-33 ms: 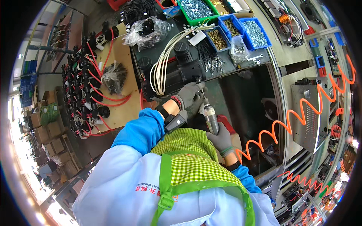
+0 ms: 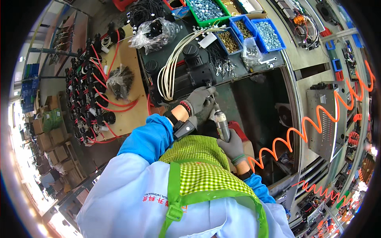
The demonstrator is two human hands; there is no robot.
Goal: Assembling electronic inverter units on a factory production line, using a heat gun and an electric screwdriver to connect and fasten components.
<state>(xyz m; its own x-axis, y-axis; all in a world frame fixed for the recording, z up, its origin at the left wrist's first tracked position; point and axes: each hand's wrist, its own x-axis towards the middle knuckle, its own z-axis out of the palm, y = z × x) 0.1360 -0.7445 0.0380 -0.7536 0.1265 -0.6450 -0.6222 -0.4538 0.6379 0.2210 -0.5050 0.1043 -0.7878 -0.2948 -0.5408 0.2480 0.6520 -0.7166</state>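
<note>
My right hand (image 2: 231, 146), in a grey glove, is wrapped round the body of a silver air screwdriver (image 2: 222, 123). The tool's thin bit points up and away from me, towards the end of a black cylindrical motor-like unit (image 2: 186, 79) at the bench edge. My left hand (image 2: 199, 100), also gloved, is beside the bit with its fingers bent together close to the unit's end. What those fingers pinch, if anything, is hidden. A bundle of white cables (image 2: 168, 77) lies looped over the black unit.
Blue bins (image 2: 270, 35) and a green bin (image 2: 208, 14) of small metal fasteners stand on the bench. A wrench (image 2: 268, 61) lies near its edge. Left, a wooden board (image 2: 135, 75) carries black parts with red cables. An orange coiled hose (image 2: 291, 135) stretches along the right.
The orange coiled hose has swayed slightly at the right. Both hands and the screwdriver look unmoved.
</note>
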